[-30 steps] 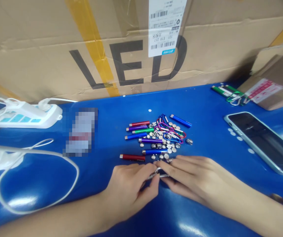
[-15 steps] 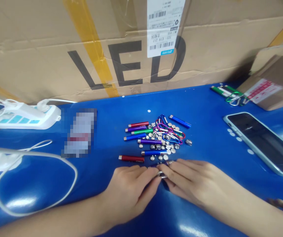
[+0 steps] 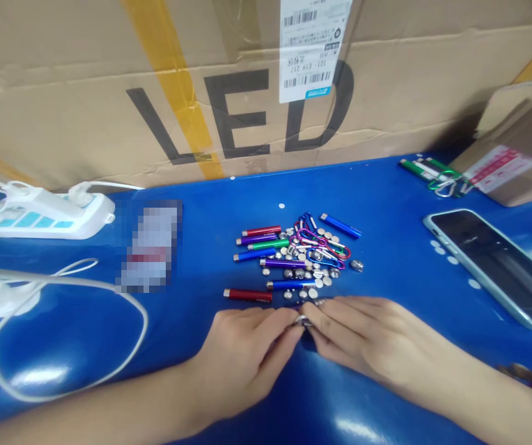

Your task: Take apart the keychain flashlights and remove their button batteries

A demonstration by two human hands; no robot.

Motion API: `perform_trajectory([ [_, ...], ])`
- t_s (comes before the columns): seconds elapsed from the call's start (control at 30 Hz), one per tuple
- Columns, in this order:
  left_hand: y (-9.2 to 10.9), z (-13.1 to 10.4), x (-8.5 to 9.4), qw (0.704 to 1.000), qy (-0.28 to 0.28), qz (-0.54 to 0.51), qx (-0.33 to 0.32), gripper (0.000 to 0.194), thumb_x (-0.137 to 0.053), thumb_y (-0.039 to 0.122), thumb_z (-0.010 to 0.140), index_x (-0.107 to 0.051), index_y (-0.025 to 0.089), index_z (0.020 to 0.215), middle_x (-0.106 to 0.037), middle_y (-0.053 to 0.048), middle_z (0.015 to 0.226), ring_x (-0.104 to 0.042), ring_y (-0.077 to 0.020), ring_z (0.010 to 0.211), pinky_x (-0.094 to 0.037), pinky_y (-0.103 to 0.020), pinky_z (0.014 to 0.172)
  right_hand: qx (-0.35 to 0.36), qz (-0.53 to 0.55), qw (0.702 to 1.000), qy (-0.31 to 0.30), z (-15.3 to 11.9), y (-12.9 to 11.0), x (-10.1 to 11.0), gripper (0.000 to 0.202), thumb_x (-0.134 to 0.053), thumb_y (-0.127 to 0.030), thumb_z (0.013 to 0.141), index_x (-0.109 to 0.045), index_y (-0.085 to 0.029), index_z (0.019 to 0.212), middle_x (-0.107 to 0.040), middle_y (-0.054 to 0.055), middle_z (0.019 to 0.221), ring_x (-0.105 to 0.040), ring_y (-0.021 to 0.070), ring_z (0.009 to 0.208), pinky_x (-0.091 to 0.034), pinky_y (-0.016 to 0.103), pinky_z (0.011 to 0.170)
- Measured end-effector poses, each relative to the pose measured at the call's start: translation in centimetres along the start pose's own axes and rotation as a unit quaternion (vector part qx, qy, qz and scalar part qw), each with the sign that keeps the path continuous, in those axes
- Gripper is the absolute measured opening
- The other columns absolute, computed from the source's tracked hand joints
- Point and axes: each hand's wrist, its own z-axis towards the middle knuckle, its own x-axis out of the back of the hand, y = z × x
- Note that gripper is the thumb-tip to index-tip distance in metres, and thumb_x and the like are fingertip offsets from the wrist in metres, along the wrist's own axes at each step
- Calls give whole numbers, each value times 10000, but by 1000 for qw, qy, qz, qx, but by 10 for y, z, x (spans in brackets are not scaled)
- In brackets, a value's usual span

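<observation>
My left hand (image 3: 247, 352) is closed, thumb and index finger pinching a small silver ring-like metal piece (image 3: 301, 320). From the other side my right hand (image 3: 363, 337) also grips that piece, its fingers bent and meeting the left fingertips. Most of the piece is hidden by my fingers. Just beyond both hands lies a loose pile: a red metal tube (image 3: 247, 295), a blue tube (image 3: 291, 285), a purple tube (image 3: 282, 263), a green tube (image 3: 268, 245), coloured carabiners (image 3: 324, 256) and several silver button cells (image 3: 326, 281).
A phone (image 3: 493, 266) lies at the right. Behind it are green tubes with carabiners (image 3: 437, 176) and a small carton (image 3: 521, 154). A white power strip (image 3: 52, 213), a cable (image 3: 143, 334) and a blurred-out item (image 3: 152, 247) occupy the left. A large LED carton (image 3: 229, 55) stands behind.
Both hands stay together at nearly the same place, with only a slight shift of the fingers around the metal piece. The view has tilted a little; the pile looks unchanged.
</observation>
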Motion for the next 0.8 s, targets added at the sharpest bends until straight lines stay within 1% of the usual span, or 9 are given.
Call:
perform_trajectory([
  [0.17,0,1,1,1000,3,-7,11,208,-392,187,963,-579,125,899,-604,-4,623,-549,-118,487,-389,-224,488,-19,33,999,12,-2,1,-1,349,-339,-136,975,-662,-79,855,-688,55,696,-652,147,577,-537,254,491],
  [0.37,2,1,3,999,7,-30,23,198,-409,180,954,-589,114,903,-616,1,631,-543,-102,494,-398,-207,506,-31,49,998,20,2,2,1,404,-290,-152,990,-650,-109,812,-692,50,689,-637,139,526,-521,263,444],
  [0.47,3,1,4,998,5,-38,46,192,-419,197,950,-589,116,913,-610,14,607,-521,-92,465,-378,-200,477,-47,82,995,26,0,3,0,372,-311,-172,990,-645,-102,843,-682,51,691,-632,140,528,-522,266,454],
  [0.53,3,1,5,997,0,-43,61,204,-397,199,954,-580,113,926,-620,10,619,-524,-93,469,-386,-200,484,-63,97,992,41,-1,3,0,318,-350,-185,984,-644,-98,901,-681,55,703,-644,146,558,-535,261,481],
  [0.6,4,2,6,997,-1,-44,60,222,-362,186,960,-568,106,936,-624,2,636,-526,-95,478,-400,-204,504,-71,94,991,70,-2,4,0,277,-382,-192,977,-645,-111,941,-700,66,755,-671,157,636,-564,254,553],
  [0.67,4,3,7,998,2,-38,44,234,-338,170,963,-560,99,935,-606,6,617,-500,-92,452,-389,-206,484,-73,82,989,101,0,3,1,291,-373,-189,980,-655,-143,927,-718,65,806,-689,157,719,-582,233,633],
  [0.73,4,4,7,999,5,-29,28,239,-330,165,964,-556,95,933,-583,16,589,-467,-90,422,-367,-207,451,-76,80,987,118,1,2,1,346,-336,-185,988,-664,-171,880,-725,54,806,-693,143,747,-582,203,668],
  [0.8,5,5,7,1000,7,-18,20,243,-327,171,968,-555,96,938,-572,21,572,-456,-91,408,-358,-209,433,-80,85,985,126,2,1,-1,345,-343,-180,985,-665,-162,863,-729,56,804,-695,139,750,-582,188,688],
])
